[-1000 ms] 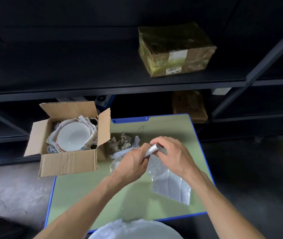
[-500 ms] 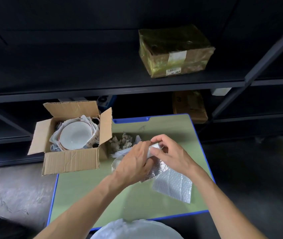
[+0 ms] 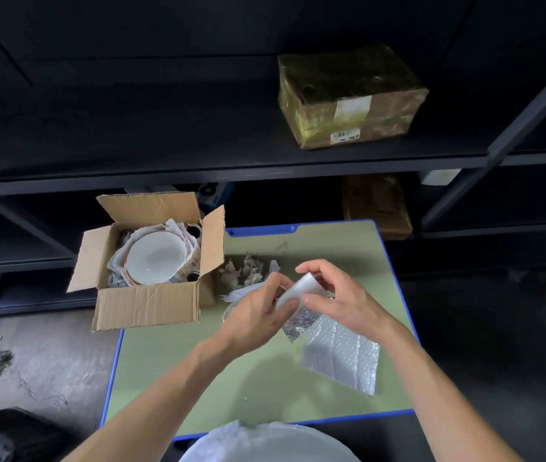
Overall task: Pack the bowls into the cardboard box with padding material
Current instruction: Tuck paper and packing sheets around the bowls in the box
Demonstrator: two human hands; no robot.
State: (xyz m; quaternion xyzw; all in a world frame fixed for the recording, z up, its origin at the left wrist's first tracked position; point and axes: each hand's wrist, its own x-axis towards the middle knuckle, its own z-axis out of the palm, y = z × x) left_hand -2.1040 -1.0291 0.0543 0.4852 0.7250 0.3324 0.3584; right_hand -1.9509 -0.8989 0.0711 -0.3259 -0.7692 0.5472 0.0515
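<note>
Both hands' curled fingers [image 3: 311, 300] pinch the bubble wrap [image 3: 341, 355].

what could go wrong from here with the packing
The cardboard box seems to overhang the table's left edge, so pushing padding in might tip it off with the bowl inside. The bowl's top is bare: another bowl set straight on it could chip. The left hand and right hand only pinch the bubble wrap, which may slip.
</note>
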